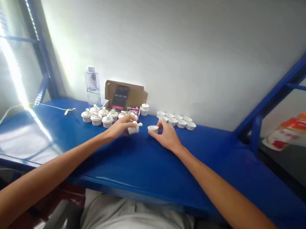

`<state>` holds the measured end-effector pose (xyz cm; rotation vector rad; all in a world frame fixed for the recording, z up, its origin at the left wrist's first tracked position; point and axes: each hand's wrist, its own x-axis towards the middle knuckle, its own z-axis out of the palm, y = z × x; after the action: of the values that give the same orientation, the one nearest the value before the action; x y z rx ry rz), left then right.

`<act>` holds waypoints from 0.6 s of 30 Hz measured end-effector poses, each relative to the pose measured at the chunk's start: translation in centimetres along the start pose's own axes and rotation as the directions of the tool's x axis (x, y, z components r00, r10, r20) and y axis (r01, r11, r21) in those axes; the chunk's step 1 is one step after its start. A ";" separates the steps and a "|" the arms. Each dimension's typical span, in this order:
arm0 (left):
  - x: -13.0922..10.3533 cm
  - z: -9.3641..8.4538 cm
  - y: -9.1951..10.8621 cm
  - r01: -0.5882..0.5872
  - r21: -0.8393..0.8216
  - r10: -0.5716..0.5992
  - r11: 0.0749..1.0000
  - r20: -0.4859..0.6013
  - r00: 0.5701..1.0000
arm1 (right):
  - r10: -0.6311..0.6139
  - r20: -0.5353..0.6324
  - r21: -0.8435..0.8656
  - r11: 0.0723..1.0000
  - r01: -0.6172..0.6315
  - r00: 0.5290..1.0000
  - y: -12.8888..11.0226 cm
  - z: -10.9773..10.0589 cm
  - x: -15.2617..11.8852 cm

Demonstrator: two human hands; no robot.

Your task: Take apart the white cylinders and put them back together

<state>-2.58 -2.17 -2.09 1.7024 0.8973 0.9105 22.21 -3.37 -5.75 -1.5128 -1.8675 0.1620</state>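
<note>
My left hand (120, 125) is closed around a small white piece with a knob (133, 129), tipped on its side above the blue table; it looks like the knobbed pieces on the pots nearby. Fingers of my right hand (168, 136) grip the rim of a small white cup (153, 129), which is upright with its mouth facing up. Whether that cup touches the table I cannot tell. Left of my left hand stand several white pots with knobbed tops (96, 119), partly hidden by my fingers. Beyond my right hand, several white cups (181, 123) sit in two rows.
The blue table (144, 164) meets a white wall. At the back are a cardboard box (141, 95) with a phone-like screen (120, 96), a clear bottle (92, 86) and a white stacked container (144, 109). A cable (9, 110) crosses the left. An orange-capped bottle (289, 131) stands right.
</note>
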 end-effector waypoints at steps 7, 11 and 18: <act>-0.2 -0.1 -0.3 0.002 0.237 -0.016 0.971 0.054 0.998 | -0.010 -0.051 -0.027 1.000 0.009 0.999 -0.5 -0.2 -0.1; -0.2 -0.4 -0.7 -0.052 0.321 0.045 0.946 0.029 0.999 | -0.062 -0.086 -0.051 0.997 0.058 0.994 -2.4 -1.4 -0.8; -0.1 -1.0 -0.6 -0.103 0.438 0.095 0.893 0.039 0.995 | -0.005 0.143 -0.254 0.966 0.042 0.990 -3.8 -1.5 -1.4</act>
<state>-3.61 -1.65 -2.45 2.1560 1.0715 0.7965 20.13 -6.24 -3.38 -1.6888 -2.0829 0.0158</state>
